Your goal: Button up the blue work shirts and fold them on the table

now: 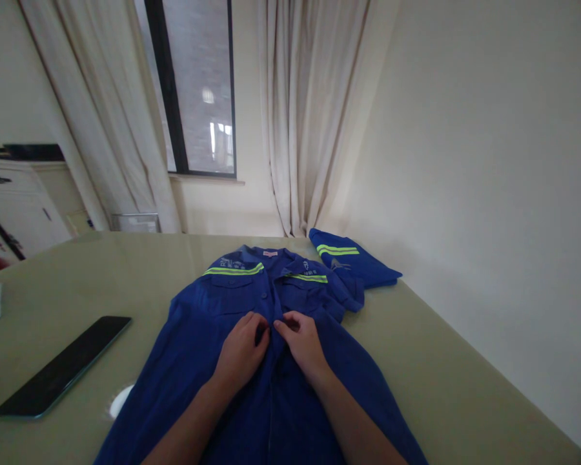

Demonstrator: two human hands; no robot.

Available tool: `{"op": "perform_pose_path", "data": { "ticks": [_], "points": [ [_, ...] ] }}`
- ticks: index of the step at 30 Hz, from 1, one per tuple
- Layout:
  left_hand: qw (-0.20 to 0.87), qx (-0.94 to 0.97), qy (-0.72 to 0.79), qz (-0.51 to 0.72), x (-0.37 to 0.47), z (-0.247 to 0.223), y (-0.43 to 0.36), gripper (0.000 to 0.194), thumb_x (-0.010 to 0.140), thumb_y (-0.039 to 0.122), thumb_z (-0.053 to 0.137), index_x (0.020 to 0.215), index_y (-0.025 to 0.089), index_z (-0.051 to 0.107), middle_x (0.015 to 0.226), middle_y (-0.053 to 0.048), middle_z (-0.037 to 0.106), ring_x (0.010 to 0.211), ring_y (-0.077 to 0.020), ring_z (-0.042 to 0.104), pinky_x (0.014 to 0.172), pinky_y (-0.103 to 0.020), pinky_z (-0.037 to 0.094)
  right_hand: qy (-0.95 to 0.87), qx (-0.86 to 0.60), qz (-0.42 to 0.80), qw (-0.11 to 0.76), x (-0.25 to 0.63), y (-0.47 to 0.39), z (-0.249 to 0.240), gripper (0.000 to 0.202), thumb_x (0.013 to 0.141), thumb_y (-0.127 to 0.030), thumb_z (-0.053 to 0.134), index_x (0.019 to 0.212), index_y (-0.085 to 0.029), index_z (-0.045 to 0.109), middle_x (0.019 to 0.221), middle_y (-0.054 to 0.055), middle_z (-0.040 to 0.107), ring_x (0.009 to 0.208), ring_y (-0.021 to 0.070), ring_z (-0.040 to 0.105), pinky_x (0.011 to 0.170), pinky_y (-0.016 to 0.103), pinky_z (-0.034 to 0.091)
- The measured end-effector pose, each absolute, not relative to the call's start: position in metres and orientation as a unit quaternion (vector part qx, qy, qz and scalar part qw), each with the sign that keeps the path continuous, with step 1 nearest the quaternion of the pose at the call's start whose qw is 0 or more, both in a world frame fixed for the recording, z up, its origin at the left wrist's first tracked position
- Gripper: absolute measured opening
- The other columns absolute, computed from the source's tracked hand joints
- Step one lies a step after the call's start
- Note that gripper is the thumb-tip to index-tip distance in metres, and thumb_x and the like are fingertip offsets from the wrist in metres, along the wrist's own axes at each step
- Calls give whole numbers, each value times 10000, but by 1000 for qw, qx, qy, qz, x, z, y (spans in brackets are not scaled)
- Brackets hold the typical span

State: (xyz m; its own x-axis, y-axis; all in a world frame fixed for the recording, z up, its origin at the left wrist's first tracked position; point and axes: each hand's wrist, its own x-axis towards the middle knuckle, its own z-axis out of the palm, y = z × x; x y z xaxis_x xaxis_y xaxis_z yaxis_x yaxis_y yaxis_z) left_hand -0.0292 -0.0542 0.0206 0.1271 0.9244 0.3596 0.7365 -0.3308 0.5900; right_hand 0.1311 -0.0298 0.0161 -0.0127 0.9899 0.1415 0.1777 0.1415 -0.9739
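Blue work jacket [271,387], lying face up on the pale green table [440,368], collar at 12 o'clock and lower part running out of view at 6; the dial is centred between the hands. Judged by its soft folds, the cloth should be light, limp and not fragile, bending easily but creasing and slumping if lifted at one point. The left hand [244,345] and right hand [303,345] meet the front opening with narrow, nearly closed fingertips; whether cloth is pinched between them cannot be told. The best hold is probably the doubled front edges, near the button [264,296] at 12. A folded blue garment [368,268] lies by the sleeve at 2, and the wall [489,194] limits movement from 2 to 4. The table's far edge passes just beyond the collar; more room extends towards 10, with a dark flat device [68,366] near 9.
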Motion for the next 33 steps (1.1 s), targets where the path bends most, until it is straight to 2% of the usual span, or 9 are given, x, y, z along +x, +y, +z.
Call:
{"op": "perform_pose_path", "data": {
  "ticks": [9,17,23,30,33],
  "points": [
    [104,763,521,368,-28,21,-56,158,979,198,463,956,243,613,985,-51,647,951,-236,605,884,-380,496,-637,-534,326,451,126,-39,26,199,795,-312,636,634,-211,578,575,-32,546,570,147,505,543,254,346],
    [118,768,539,325,-29,14,-51,133,909,132,523,891,235,606,928,-36,642,905,-230,591,835,-365,485,-651,-568,260,430,124,-43,21,95,828,-260,635,743,-221,649,679,3,654,624,177,593,604,270,401],
    [106,775,512,355,-30,23,-56,188,969,166,473,970,249,642,1013,-46,652,954,-227,592,873,-364,483,-683,-577,180,409,124,-47,23,65,856,-213,616,819,-225,668,840,48,707,729,200,631,671,285,416],
    [109,767,517,365,-31,17,-54,225,971,158,435,957,239,644,962,-55,685,914,-232,607,857,-383,506,-693,-511,278,427,127,-46,26,101,855,-231,618,832,-199,710,751,15,689,695,177,619,654,257,428],
    [127,753,517,386,-32,15,-53,201,973,182,446,970,240,638,960,-52,689,934,-231,633,868,-377,519,-684,-485,319,442,129,-45,30,284,944,-351,547,800,-187,728,747,22,703,706,177,615,665,258,437]
  ]
}}
